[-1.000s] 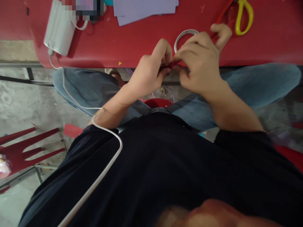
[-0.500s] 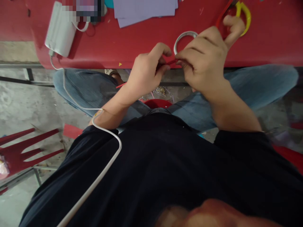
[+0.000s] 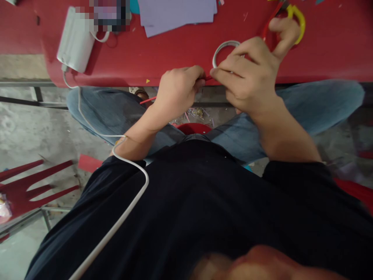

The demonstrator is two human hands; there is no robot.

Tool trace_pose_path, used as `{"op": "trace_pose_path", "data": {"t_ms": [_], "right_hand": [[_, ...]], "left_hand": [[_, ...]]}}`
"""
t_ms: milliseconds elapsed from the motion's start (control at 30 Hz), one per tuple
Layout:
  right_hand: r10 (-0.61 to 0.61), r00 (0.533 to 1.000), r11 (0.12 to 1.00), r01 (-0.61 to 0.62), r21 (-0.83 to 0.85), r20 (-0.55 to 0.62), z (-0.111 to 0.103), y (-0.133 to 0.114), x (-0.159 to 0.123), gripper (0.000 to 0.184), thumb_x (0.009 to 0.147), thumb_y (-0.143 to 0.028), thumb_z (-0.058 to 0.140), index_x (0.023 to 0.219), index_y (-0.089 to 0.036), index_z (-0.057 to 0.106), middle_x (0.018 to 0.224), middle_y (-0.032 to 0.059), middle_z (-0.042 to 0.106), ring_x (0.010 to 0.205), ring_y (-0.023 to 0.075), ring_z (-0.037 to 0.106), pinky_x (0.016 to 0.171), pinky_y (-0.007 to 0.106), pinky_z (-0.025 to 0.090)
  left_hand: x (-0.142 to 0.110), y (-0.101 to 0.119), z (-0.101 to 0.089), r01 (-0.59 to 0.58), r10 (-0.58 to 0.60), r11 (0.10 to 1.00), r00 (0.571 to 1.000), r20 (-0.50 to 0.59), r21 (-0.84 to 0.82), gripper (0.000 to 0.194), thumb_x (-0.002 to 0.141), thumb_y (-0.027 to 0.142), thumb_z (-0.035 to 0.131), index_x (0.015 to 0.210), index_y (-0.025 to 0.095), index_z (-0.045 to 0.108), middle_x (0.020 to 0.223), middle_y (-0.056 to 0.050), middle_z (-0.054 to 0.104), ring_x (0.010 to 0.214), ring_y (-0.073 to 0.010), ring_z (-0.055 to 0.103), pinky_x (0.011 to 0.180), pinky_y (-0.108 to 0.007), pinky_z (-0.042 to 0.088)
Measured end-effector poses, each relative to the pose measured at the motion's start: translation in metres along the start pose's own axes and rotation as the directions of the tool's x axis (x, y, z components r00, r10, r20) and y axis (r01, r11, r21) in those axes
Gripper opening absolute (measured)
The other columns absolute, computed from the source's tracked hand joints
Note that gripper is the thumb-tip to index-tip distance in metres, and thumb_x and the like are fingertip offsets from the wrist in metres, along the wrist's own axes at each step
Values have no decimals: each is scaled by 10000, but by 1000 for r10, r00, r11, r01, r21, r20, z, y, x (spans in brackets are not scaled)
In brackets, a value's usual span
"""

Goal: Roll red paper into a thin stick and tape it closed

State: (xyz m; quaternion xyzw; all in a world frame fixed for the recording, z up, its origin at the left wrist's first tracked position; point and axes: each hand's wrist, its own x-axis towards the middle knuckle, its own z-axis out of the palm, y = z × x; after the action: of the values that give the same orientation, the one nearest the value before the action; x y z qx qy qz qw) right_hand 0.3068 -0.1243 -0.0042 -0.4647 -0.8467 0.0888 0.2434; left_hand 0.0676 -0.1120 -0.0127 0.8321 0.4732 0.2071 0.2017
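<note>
Between my two hands runs a thin red strip [image 3: 147,100], perhaps paper, whose far end sticks out to the left past my wrist. Closed fingers of my left hand [image 3: 176,91] grip it near the table's front edge. My right hand [image 3: 252,74] pinches the strip's other end between thumb and fingertips, with its little finger raised. A white ring [image 3: 223,48], like a tape roll, lies just behind the right fingers, partly covered by them. Scissors with yellow and red handles [image 3: 301,25] lie beyond the right hand, partly hidden.
A white power bank [image 3: 77,42] sits at the table's left, its white cable [image 3: 100,132] crossing my left forearm. Lilac paper sheets [image 3: 177,15] lie at the back of the red table [image 3: 175,52]. A red chair [image 3: 26,184] stands at lower left.
My left fingers have curled closer around the strip, and the left hand has shifted slightly left. My right fingertips have also moved a little left.
</note>
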Motion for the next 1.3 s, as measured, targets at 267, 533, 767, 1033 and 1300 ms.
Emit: {"op": "trace_pose_path", "data": {"t_ms": [267, 533, 767, 1033, 1300], "right_hand": [[-77, 993, 992, 85, -89, 85, 10, 20, 0, 349, 1124, -526, 430, 1180, -439, 763, 1187, -61, 833, 1091, 263, 658, 1232, 647, 221], [98, 968, 992, -75, 105, -231, 30, 20, -16, 249, 1041, -566, 587, 1029, -416, 785, 1072, 4, 836, 1105, 318, 696, 1161, 677, 347], [352, 924, 665, -135, 735, -149, 41, -4, 10, 619, 913, -847, 696, 1055, -248, 757, 818, 11, 717, 682, 154, 644, 655, 363, 574], [329, 944, 486, -152, 860, -19, 32, 0, 9, 439, 838, -653, 904, 917, -241, 775, 740, -5, 717, 590, 144, 643, 554, 312, 542], [413, 899, 520, -101, 848, -146, 10, 10, 17, 487, 840, -693, 882, 827, -231, 728, 732, 5, 713, 573, 128, 648, 566, 308, 591]], "left_hand": [[1, 2, -7, 50, -41, 986, 997, 58, -159, 180, 1006, 375, 580, 928, 348, 740, 754, -17, 766, 719, -248, 677, 740, -442, 492], [-7, 3, -4, 27, -68, 937, 992, -105, -347, 212, 1098, 401, 578, 1081, 260, 736, 835, -22, 793, 747, -176, 737, 726, -324, 565], [-6, 7, 4, -66, 17, 961, 983, -182, -270, 156, 1055, 294, 661, 1021, 202, 783, 820, -24, 790, 693, -137, 694, 693, -280, 508], [0, 8, 14, 47, -11, 714, 998, 56, -699, 259, 1078, 378, 618, 989, 168, 739, 850, -49, 811, 735, -147, 771, 710, -273, 595], [31, -83, -70, 166, -160, 985, 979, -128, 38, 443, 1004, 451, 735, 1367, 196, 733, 1304, -134, 738, 1162, -263, 693, 1049, -466, 533]]}}
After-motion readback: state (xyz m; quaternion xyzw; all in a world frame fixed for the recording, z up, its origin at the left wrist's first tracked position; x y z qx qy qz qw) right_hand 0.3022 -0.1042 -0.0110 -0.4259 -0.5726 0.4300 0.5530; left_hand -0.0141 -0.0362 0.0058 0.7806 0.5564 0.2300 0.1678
